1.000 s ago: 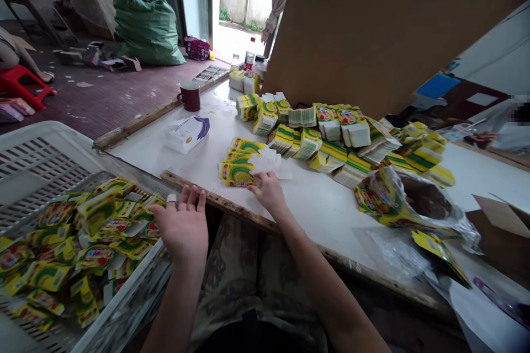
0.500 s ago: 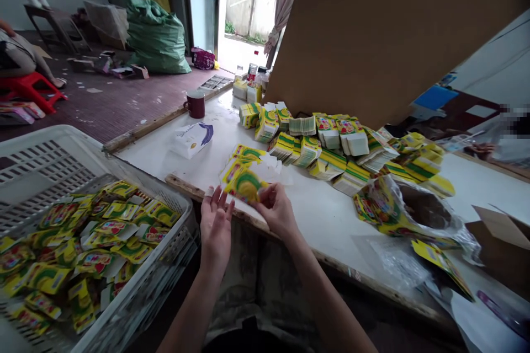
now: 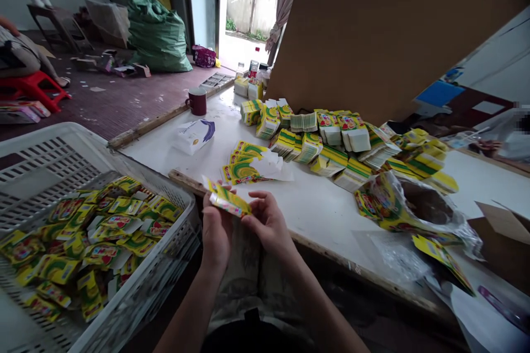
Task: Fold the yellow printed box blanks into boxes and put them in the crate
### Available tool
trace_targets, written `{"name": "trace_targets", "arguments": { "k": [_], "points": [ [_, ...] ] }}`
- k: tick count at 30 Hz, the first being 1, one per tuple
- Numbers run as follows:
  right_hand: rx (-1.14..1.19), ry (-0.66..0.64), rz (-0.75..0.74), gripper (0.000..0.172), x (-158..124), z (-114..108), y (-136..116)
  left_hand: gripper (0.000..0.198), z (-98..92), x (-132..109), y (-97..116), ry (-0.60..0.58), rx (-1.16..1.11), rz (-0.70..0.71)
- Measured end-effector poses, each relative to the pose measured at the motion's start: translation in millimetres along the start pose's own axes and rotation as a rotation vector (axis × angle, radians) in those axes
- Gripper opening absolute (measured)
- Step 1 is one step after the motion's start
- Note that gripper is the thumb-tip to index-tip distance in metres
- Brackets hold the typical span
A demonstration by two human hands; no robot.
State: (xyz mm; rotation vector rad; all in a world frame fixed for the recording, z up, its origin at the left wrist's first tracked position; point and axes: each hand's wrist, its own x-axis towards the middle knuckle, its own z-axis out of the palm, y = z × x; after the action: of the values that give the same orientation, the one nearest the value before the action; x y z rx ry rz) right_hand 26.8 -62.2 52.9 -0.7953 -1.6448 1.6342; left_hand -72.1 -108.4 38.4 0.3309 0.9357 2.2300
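1. I hold a flat carton (image 3: 227,199) between both hands, above my lap and just short of the near edge of the surface (image 3: 314,204).
2. The flat carton is a thin printed piece, mostly yellow with green bands and a strip of red and pink along its near edge; it is too blurred for me to read the print.
3. Its printed face is turned up toward me, and it lies tilted rather than level.
4. Its long axis runs on a slant: one end points up and away to my left, the other down and toward my right.
5. My left hand (image 3: 215,231) is under the left part, its fingers closed up against the flat carton.
6. My right hand (image 3: 269,223) takes the right end, thumb and fingers pinched together on it.
7. Just beyond, a fan of cartons (image 3: 242,168) of the same print lies on the surface, apart from my hands.
8. Farther back, stacks (image 3: 331,143) of them stand in a row.
9. To my left, a white crate (image 3: 58,149) holds loose cartons (image 3: 95,237) in a heap.
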Motion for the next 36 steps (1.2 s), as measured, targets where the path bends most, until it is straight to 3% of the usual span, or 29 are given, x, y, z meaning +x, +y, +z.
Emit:
{"name": "trace_targets", "arguments": {
  "k": [4, 7, 13, 17, 20, 22, 25, 27, 31, 34, 36],
  "points": [
    [-0.171, 0.014, -0.075, 0.023, 1.0, -11.5, -6.1, 0.027, -7.8, 2.8, -3.5, 0.012, 0.163, 0.036],
    [-0.197, 0.045, -0.058, 0.025, 2.1, -13.5, -3.4, 0.021, -10.7, 4.1, -2.5, 0.050, 0.170, 0.023],
    [-0.058, -0.040, 0.021, 0.031, 8.3, -17.4, -1.8, 0.040, -3.0, 3.1, 4.3, -0.111, 0.254, -0.046],
    [-0.065, -0.032, -0.006, 0.031, 3.1, -14.1, -2.1, 0.076, -2.4, -3.5, 2.5, -0.064, 0.294, 0.066],
    [-0.110, 0.015, -0.058, 0.016, -5.5, -4.9, 0.3, 0.053, -8.6, -8.0, -2.9, 0.071, 0.321, -0.008],
    [-0.105, -0.023, -0.074, 0.012, -11.6, 2.4, 1.3, 0.040, -11.7, -9.6, -5.6, 0.124, 0.289, -0.053],
    [-0.073, -0.081, -0.082, 0.013, -18.6, 10.7, 0.7, 0.047, -8.7, -10.6, -5.0, 0.005, 0.152, -0.097],
    [0.017, -0.108, -0.045, 0.017, -21.3, 13.5, -0.6, 0.051, -3.4, -10.3, -2.2, 0.001, 0.060, -0.135],
    [0.252, -0.234, 0.067, 0.043, -22.4, 16.5, -0.7, 0.054, 1.9, -6.7, 0.7, 0.173, -0.004, -0.130],
    [0.291, -0.284, 0.106, 0.059, -19.4, 18.6, 0.8, 0.058, 0.9, -4.1, -1.2, 0.238, 0.034, -0.048],
    [0.253, -0.261, 0.095, 0.061, -15.7, 17.5, 0.8, 0.064, 0.8, -5.0, -2.9, 0.232, 0.050, -0.024]
  ]
}}
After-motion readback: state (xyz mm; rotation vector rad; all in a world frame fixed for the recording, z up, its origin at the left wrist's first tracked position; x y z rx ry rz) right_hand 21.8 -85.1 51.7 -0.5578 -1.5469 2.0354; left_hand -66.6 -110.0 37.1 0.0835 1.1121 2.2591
